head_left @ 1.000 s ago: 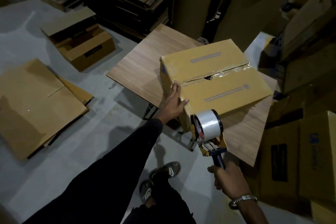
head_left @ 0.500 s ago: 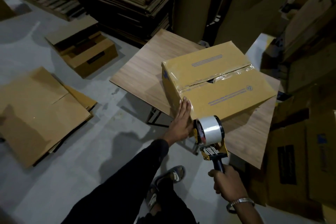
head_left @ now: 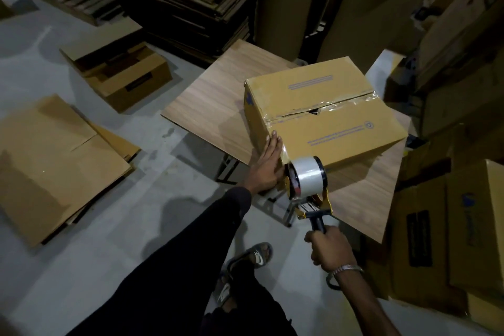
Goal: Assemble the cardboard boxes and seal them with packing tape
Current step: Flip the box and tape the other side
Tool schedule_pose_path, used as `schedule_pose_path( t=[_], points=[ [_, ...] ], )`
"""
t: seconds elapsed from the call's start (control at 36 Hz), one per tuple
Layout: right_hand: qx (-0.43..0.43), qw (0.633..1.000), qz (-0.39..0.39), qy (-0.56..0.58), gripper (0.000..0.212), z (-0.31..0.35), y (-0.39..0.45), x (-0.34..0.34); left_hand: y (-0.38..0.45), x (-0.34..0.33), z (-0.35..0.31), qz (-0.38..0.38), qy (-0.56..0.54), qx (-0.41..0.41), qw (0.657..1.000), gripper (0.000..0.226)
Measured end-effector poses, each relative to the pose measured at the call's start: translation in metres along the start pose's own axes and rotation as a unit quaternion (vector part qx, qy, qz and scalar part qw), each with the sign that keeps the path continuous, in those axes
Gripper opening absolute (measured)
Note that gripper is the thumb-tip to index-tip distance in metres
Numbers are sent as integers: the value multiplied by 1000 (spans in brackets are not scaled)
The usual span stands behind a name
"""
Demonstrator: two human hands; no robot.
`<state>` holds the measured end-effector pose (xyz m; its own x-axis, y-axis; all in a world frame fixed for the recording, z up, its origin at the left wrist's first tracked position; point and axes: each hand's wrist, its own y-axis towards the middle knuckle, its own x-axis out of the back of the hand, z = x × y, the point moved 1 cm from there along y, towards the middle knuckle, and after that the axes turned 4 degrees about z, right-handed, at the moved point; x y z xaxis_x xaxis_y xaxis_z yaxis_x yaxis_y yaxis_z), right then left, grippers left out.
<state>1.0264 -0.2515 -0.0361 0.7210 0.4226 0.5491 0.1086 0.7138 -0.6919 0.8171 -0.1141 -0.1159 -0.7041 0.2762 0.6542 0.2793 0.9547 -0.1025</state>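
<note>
Left hand (head_left: 268, 165) lower on box (head_left: 324, 114)

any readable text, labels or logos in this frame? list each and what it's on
None can be read.
Box on the table: blue printed lines and a round emblem on the top flaps, too blurred to read.
Open box on the floor: dark label, illegible.
Stacked boxes at right: blue logo and black label, illegible.
Sandal: white mark, unreadable.

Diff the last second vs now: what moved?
The left hand slid down the yellow-brown cardboard box's near corner, flat along the side, toward the yellow-framed clear tape dispenser. Unchanged: the right hand grips the dispenser's handle, and the box sits on the wood-grain table.
</note>
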Motion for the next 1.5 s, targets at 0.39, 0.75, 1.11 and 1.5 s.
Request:
schedule_pose_path(
  t=[0.39,0.75,1.11,1.5],
  points=[
    [-53,993,37,103,15,16,8,-3,3,-9,1,-17,7,29,999,84],
    [-148,975,37,160,12,-53,2,-14,5,-41,-4,-89,-91,60,990,75],
    [-62,988,-70,124,11,-22,0,36,-8,-114,-57,-173,-237,175,940,78],
    [69,972,-217,-52,25,15,80,120,32,-108,-84,-374,-278,281,839,78]
  ],
)
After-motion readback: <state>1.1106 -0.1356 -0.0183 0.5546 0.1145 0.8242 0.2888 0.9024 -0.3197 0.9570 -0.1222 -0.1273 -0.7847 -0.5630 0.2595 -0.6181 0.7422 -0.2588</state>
